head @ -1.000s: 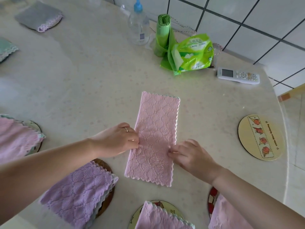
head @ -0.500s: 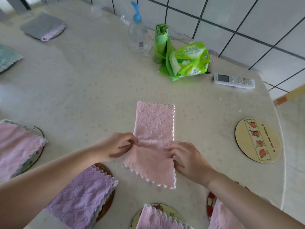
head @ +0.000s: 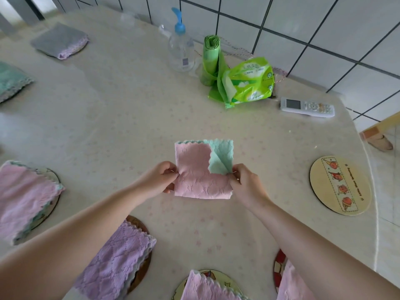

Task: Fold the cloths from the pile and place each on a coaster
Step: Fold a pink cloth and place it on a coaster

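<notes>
Two hands pinch one pink cloth point(head: 198, 176) at mid-table: left hand point(head: 160, 179) curls on its left edge, right hand point(head: 244, 185) on the right, beside a turned-up green corner. The bare coaster point(head: 341, 185) lies rightward, nearer the right hand; its print is unreadable.

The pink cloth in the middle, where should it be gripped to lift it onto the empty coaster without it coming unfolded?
Probably by its two side edges, from left and right, as the left hand and right hand pinch it now. The pink cloth is a folded square whose top right corner is turned back, showing green, so pinching through all layers at the sides should keep the fold closed on the way to the empty coaster.
</notes>
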The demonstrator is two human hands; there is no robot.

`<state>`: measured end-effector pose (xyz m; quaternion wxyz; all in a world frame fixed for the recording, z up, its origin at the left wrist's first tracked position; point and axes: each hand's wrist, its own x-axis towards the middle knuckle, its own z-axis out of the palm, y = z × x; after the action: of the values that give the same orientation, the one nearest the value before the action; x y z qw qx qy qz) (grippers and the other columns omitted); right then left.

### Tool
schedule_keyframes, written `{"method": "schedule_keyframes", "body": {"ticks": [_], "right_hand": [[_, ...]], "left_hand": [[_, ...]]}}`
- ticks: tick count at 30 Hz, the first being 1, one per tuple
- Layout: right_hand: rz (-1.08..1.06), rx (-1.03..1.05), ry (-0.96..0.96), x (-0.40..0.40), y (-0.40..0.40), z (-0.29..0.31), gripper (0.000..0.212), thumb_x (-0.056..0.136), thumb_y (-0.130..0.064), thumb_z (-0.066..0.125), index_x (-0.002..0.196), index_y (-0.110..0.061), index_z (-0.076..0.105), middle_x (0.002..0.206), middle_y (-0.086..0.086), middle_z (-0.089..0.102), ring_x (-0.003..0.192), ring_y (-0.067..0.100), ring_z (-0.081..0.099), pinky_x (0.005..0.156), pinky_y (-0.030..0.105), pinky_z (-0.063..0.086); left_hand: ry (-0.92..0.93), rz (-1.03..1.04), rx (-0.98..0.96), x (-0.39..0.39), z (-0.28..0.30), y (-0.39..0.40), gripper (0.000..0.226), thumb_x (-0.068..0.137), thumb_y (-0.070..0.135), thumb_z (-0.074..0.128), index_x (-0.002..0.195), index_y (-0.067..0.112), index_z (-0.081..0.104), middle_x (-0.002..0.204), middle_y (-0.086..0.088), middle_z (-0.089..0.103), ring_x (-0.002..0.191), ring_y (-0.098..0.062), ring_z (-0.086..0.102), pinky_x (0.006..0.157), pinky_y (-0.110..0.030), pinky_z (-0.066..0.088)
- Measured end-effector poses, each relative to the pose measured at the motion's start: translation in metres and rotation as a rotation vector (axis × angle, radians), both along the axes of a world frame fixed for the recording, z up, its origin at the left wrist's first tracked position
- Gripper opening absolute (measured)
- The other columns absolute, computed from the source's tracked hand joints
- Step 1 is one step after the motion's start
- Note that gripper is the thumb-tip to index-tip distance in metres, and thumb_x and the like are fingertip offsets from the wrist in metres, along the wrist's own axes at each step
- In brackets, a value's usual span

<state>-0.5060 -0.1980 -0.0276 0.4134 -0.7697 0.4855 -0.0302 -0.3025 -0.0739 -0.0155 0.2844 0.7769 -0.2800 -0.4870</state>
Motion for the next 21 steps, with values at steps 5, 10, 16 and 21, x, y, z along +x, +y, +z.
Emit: {"method": "schedule_keyframes", "body": {"ticks": [5,10,16,21], "right_hand": [[-0.13,0.16,0.013,0.005,-0.008,-0.015,0.011,0.089,-0.021,0.051,0.097,-0.018,0.058,0.085,-0.001,0.065,0.08,0.024,0.065,0.071,0.035,0.052],[-0.192,0.211,-0.001,0.011,-0.011,-0.015,0.025,0.087,-0.039,0.056,0.099,-0.018,0.059,0.082,-0.005,0.065,0.074,0.02,0.064,0.066,0.029,0.048],[-0.143,0.07,0.125,0.017,-0.012,-0.012,0.022,0.088,-0.043,0.053,0.092,-0.021,0.057,0.077,-0.008,0.06,0.074,0.018,0.059,0.062,0.028,0.045],[-0.282,-0.011,-0.016,0.013,-0.008,-0.007,0.019,0.09,-0.023,0.049,0.109,-0.017,0.054,0.095,-0.001,0.065,0.084,0.021,0.06,0.068,0.032,0.047]], "left_hand": [[0.076,0.058,0.119,0.002,-0.005,-0.012,0.014,0.093,0.013,0.044,0.097,0.011,0.058,0.088,-0.008,0.065,0.068,-0.017,0.062,0.062,-0.028,0.053],[0.102,0.088,0.161,0.002,-0.003,-0.018,0.026,0.095,0.029,0.044,0.088,0.01,0.06,0.08,-0.006,0.068,0.06,-0.015,0.06,0.057,-0.025,0.05],[-0.034,0.03,0.164,-0.001,-0.005,-0.021,0.04,0.095,0.038,0.044,0.093,0.001,0.061,0.077,-0.009,0.065,0.063,-0.018,0.061,0.057,-0.027,0.052],[-0.465,0.085,0.026,-0.01,-0.006,-0.01,0.022,0.092,0.04,0.045,0.097,0.019,0.05,0.082,0.004,0.06,0.074,-0.018,0.058,0.063,-0.033,0.048]]}}
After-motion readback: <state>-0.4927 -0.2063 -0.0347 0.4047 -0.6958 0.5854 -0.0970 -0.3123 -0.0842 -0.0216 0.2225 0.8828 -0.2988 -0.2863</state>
